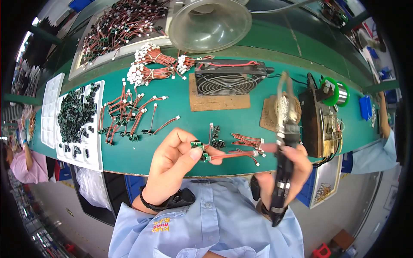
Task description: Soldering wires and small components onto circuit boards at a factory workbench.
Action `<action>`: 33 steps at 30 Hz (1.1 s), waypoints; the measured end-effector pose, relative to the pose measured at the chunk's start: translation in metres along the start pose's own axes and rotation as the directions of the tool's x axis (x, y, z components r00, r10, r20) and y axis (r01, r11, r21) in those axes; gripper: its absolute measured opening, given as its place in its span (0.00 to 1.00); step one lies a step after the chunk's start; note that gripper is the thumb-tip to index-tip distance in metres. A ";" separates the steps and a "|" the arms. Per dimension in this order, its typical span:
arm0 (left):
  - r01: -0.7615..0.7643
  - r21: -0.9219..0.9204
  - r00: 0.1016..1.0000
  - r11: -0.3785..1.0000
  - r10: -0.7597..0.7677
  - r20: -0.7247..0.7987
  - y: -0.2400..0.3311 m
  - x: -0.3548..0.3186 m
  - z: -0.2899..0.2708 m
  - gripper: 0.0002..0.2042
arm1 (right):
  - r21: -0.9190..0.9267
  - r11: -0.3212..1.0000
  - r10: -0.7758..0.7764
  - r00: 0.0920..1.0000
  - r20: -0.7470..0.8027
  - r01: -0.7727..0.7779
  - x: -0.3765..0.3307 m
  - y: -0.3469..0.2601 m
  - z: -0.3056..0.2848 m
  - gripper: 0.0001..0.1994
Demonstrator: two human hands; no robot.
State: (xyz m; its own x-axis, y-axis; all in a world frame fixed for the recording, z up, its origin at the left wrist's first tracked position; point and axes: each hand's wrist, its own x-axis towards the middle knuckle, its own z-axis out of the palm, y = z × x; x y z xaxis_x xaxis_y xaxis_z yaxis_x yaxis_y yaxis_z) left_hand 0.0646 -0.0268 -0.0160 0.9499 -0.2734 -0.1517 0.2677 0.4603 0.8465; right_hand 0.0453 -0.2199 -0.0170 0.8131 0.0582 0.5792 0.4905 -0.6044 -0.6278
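Observation:
Between the thumb and fingers of my left hand [174, 165] is a small green circuit board [197, 147] with red and dark wires [228, 155] running off to the right. My right hand [297, 165] grips a black soldering iron [284, 172], whose front end points away from me and is smeared by motion. Beyond the board lie a few small black components [217, 139] on the green bench mat. A little bundle of red wires with white connectors [247, 141] rests between my hands.
A black fan [230, 79] stands on a brown board [219, 103], below a clear fume hood [210, 26]. At right are a soldering unit [316, 124] and a solder spool [342, 93]. A white tray [99, 150] of black parts and wired boards [127, 112] lie left.

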 end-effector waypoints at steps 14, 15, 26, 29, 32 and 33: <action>-0.193 0.312 0.966 0.930 0.236 -0.104 -0.011 0.008 -0.014 0.05 | 0.153 0.984 -0.101 0.990 0.095 0.085 -0.039 0.003 -0.008 0.18; -0.191 0.330 0.969 0.925 0.232 -0.091 -0.011 0.008 -0.015 0.05 | 0.154 0.984 -0.100 0.990 0.097 0.084 -0.039 0.003 -0.008 0.18; -0.194 0.384 0.970 0.903 0.235 -0.062 -0.011 0.007 -0.018 0.05 | 0.157 0.986 -0.077 0.989 0.124 0.057 -0.036 0.003 -0.006 0.18; -0.189 0.412 0.972 0.891 0.229 -0.049 -0.011 0.007 -0.018 0.05 | 0.157 0.986 -0.079 0.989 0.128 0.058 -0.036 0.004 -0.006 0.18; -0.183 0.404 0.973 0.896 0.225 -0.057 -0.011 0.006 -0.017 0.05 | 0.158 0.986 -0.083 0.988 0.128 0.062 -0.037 0.005 -0.007 0.18; -0.180 0.400 0.973 0.899 0.223 -0.061 -0.011 0.006 -0.017 0.05 | 0.158 0.985 -0.086 0.988 0.126 0.065 -0.037 0.005 -0.007 0.19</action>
State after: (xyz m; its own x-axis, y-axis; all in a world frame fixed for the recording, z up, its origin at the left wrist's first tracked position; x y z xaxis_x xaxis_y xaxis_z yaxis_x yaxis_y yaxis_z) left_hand 0.0701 -0.0196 -0.0349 0.9937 -0.1117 0.0095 0.0046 0.1252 0.9921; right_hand 0.0153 -0.2305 -0.0382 0.8011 0.2097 0.5606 0.5859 -0.4662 -0.6629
